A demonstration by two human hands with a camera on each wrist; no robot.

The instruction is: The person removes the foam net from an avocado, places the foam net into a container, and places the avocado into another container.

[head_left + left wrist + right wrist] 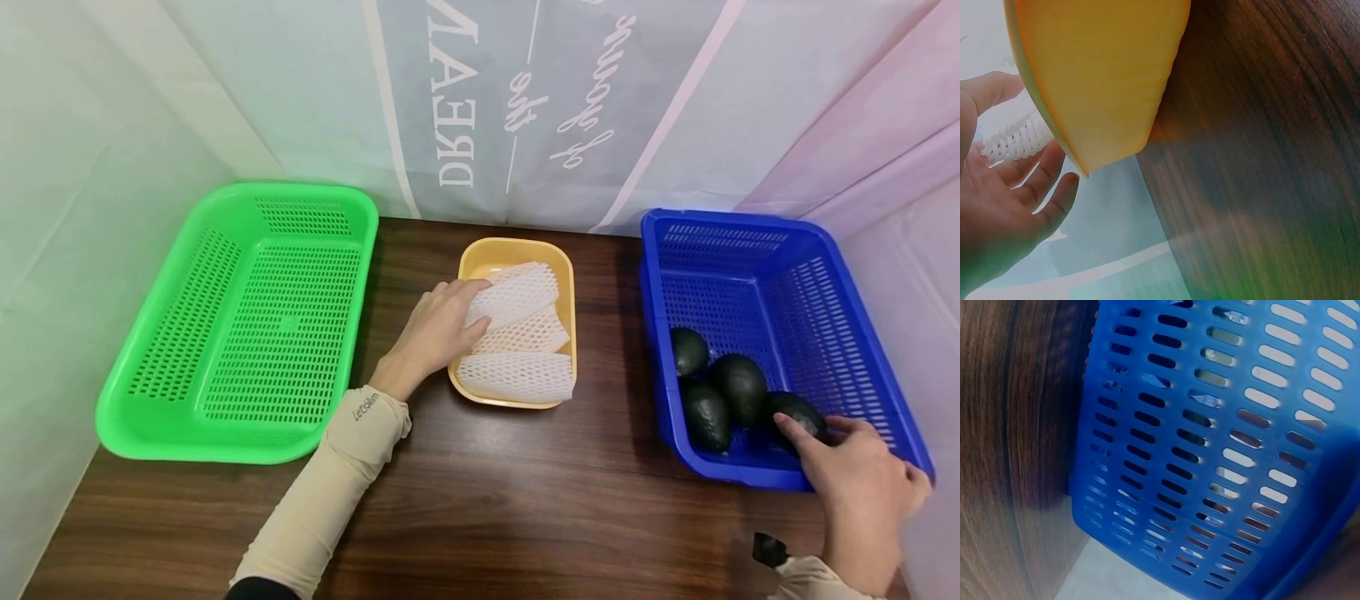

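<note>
My left hand (442,325) reaches over the left rim of a small yellow tray (567,275), thumb and fingers apart at the end of the upper white foam net sleeve (521,292). In the left wrist view its fingers (1050,159) spread beside the tray wall, with netting between them and the thumb. Two more foam net sleeves lie below in the tray. At the right, my right hand (862,471) grips a dark avocado (797,417) at the near end of a blue basket (780,321). Several other avocados (737,387) lie beside it. The basket wall (1210,456) hides the right hand's grip in the right wrist view.
A green basket (288,325) with a perforated floor stands at the left on the brown wooden table (510,500). Printed cloth (510,108) hangs behind the table, with more fabric along both sides.
</note>
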